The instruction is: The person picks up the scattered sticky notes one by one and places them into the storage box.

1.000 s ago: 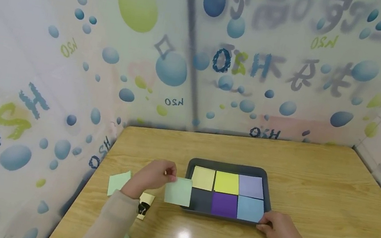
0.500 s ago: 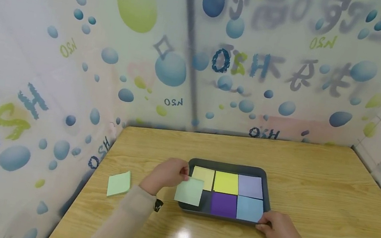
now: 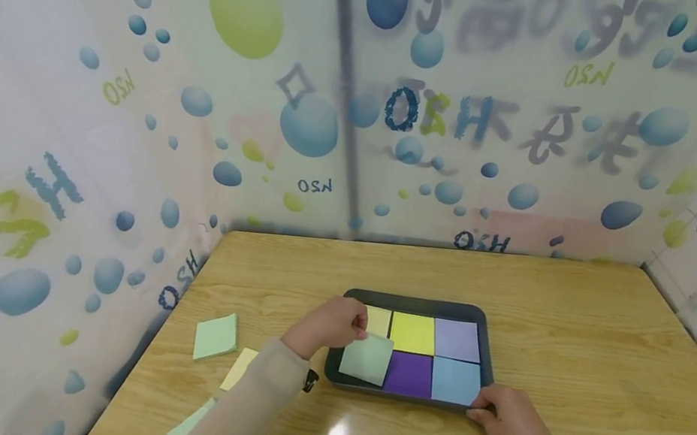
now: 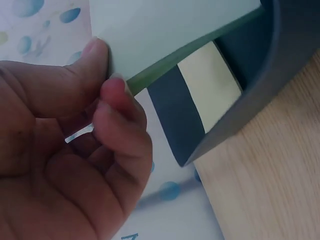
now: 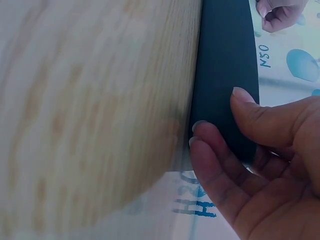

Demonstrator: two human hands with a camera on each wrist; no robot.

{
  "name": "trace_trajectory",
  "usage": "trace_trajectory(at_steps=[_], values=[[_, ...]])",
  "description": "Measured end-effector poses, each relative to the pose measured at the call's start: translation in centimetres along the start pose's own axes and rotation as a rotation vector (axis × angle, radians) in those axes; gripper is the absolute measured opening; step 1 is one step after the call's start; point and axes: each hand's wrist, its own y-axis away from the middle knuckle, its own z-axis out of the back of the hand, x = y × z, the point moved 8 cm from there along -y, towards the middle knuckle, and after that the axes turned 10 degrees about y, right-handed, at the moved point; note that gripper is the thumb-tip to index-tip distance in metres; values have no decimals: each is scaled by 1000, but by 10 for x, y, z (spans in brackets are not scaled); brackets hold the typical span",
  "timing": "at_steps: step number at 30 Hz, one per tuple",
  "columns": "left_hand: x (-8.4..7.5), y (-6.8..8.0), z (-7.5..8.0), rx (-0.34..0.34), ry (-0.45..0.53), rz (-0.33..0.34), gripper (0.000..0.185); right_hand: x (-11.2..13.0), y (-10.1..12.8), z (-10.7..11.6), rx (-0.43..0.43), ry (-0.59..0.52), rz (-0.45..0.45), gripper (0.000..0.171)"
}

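Observation:
Between thumb and fingertips, my left hand (image 3: 331, 327) pinches a pale green sticky-note pad (image 3: 367, 360) by its upper left corner. The pad is slightly tilted over the front left part of a dark grey tray (image 3: 420, 305). A pale yellow pad (image 3: 380, 320), partly hidden, lies behind it in the tray. Bright yellow (image 3: 412, 333) and lavender pads (image 3: 456, 339) complete that back row; purple (image 3: 409, 374) and light blue pads (image 3: 456, 381) lie in front. My right hand (image 3: 514, 422) grips the tray at its front right corner, thumb on its side wall in the right wrist view.
Left of the tray, a green pad (image 3: 216, 337), a cream pad (image 3: 238, 370) and another green piece (image 3: 191, 423) lie on the wooden table (image 3: 589, 339). A black binder clip (image 3: 310, 380) shows beside my left sleeve. Patterned sheeting (image 3: 298, 187) stands behind the table.
My left hand has carried the green pad rightward, from beside the tray's left edge to over its front left part. My right hand has stayed at the tray's corner.

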Motion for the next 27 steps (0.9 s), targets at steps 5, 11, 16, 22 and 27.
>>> trace_trajectory(at_steps=[5,11,16,22,27], values=[[-4,-3,-7,21,-33,-10,15,0,0,0,2,-8,-1,17],[-4,-6,-10,20,-34,-16,13,-1,0,0,-10,-4,6,17],[-1,-7,-11,24,-6,7,13,-1,0,0,-5,-2,-4,16],[5,-7,-11,28,-3,24,14,-2,-1,-2,8,-7,-16,16],[7,-8,-12,25,-27,20,11,-2,0,-1,0,-6,-11,17]])
